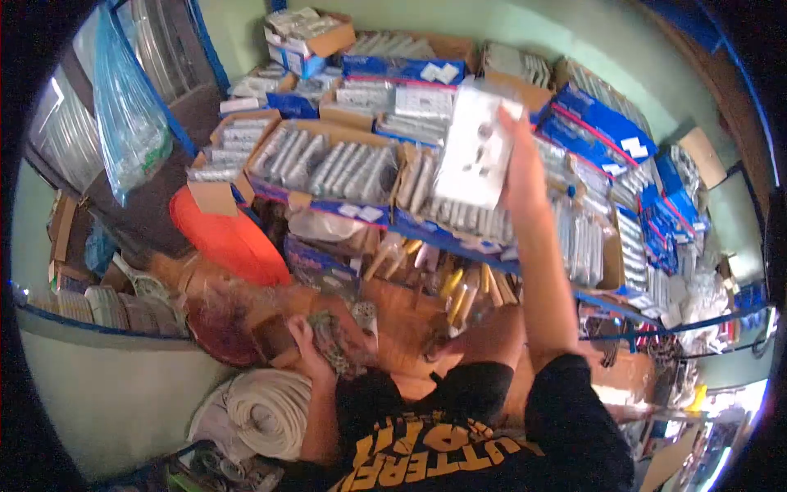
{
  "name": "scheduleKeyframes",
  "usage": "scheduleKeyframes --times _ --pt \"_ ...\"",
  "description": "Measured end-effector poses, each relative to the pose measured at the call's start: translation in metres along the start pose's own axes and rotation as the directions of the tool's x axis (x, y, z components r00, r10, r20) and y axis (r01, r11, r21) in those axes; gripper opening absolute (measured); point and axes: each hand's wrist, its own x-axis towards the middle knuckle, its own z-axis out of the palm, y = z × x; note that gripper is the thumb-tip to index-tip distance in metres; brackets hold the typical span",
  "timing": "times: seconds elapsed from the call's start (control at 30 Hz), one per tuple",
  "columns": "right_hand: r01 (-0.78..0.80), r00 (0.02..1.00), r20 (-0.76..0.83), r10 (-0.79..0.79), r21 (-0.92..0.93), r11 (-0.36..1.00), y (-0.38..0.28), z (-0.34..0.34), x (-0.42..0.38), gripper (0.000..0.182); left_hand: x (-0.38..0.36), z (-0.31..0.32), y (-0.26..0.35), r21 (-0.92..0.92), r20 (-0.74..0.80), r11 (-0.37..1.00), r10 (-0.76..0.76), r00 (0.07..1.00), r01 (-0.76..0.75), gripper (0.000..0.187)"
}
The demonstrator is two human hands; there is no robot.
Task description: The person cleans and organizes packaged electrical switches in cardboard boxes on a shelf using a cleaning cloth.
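Observation:
A flat white wall-socket plate (pixel 474 152) with dark openings is held up in my right hand (pixel 518 160), closed along the plate's right edge. Plate and hand are in front of open cartons (pixel 328 168) of wrapped flat packs standing on edge. Low on the left, my left hand (pixel 309 348) has its fingers stretched out, slightly blurred. It is close to a grey-green patterned item (pixel 332 343) whose kind I cannot make out. Nothing shows plainly in that hand.
A coil of white cable (pixel 269 414) lies beside my left forearm. An orange-red rounded object (pixel 225 238) stands left of the cartons. Blue boxes (pixel 598 123) are stacked at the right back. A blue plastic bag (pixel 127 107) hangs at the left.

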Motion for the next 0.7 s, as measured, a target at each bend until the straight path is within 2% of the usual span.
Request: scheduleKeyframes --times 0.03,0.1,0.17,0.2,0.27,0.3,0.33,0.4,0.47,0.53,0.6,0.67,0.7 --pt "-0.072 0.997 0.036 0.068 0.098 0.993 0.020 -0.003 -0.030 0.052 -0.009 0.019 0.017 -0.054 0.115 0.995 0.085 0.990 -0.079 0.040" --pt "-0.234 0.968 0.152 0.200 0.256 0.938 0.041 0.000 -0.093 0.063 -0.044 0.064 0.048 -0.138 0.245 0.967 0.245 0.938 -0.216 0.046" --pt "-0.351 0.929 0.258 0.266 0.379 0.856 0.047 0.004 -0.139 0.072 -0.062 0.091 0.046 -0.070 0.338 0.831 0.540 0.771 -0.551 0.037" --pt "-0.372 0.923 0.250 0.292 0.389 0.842 0.050 0.004 -0.160 0.072 -0.072 0.095 0.050 -0.040 0.335 0.840 0.522 0.785 -0.542 0.037" --pt "-0.432 0.902 0.256 0.349 0.490 0.757 0.048 0.007 -0.187 0.078 -0.084 0.107 0.057 0.192 0.614 0.565 0.569 0.547 -0.803 0.045" --pt "-0.353 0.931 0.240 0.274 0.410 0.841 0.046 0.007 -0.195 0.083 -0.087 0.114 0.058 0.240 0.746 0.369 0.522 0.414 -0.898 0.050" --pt "-0.339 0.934 0.258 0.248 0.419 0.842 0.049 0.000 -0.201 0.078 -0.091 0.119 0.057 0.245 0.857 0.156 0.428 0.289 -0.957 0.054" --pt "-0.207 0.977 0.006 0.213 0.270 0.940 0.055 -0.004 -0.214 0.069 -0.094 0.124 0.043 0.257 0.868 0.168 0.392 0.304 -0.952 0.050" --pt "-0.258 0.965 0.045 0.257 0.324 0.910 0.053 -0.006 -0.231 0.063 -0.094 0.127 0.038 0.268 0.882 0.182 0.348 0.317 -0.946 0.047" --pt "-0.417 0.906 0.055 0.420 0.294 0.860 0.066 -0.011 -0.244 0.062 -0.088 0.133 0.040 0.284 0.911 0.110 0.277 0.304 -0.952 0.059" --pt "-0.415 0.909 0.054 0.414 0.227 0.881 0.074 -0.018 -0.252 0.062 -0.077 0.143 0.050 0.290 0.928 0.079 0.220 0.301 -0.954 0.059" --pt "-0.367 0.911 0.250 0.328 0.132 0.921 0.068 -0.019 -0.254 0.057 -0.061 0.153 0.059 0.299 0.913 0.208 0.222 0.342 -0.931 0.055" --pt "-0.460 0.871 0.235 0.431 0.084 0.884 0.079 -0.029 -0.253 0.056 -0.051 0.155 0.060 0.304 0.912 0.203 0.221 0.346 -0.931 0.055"
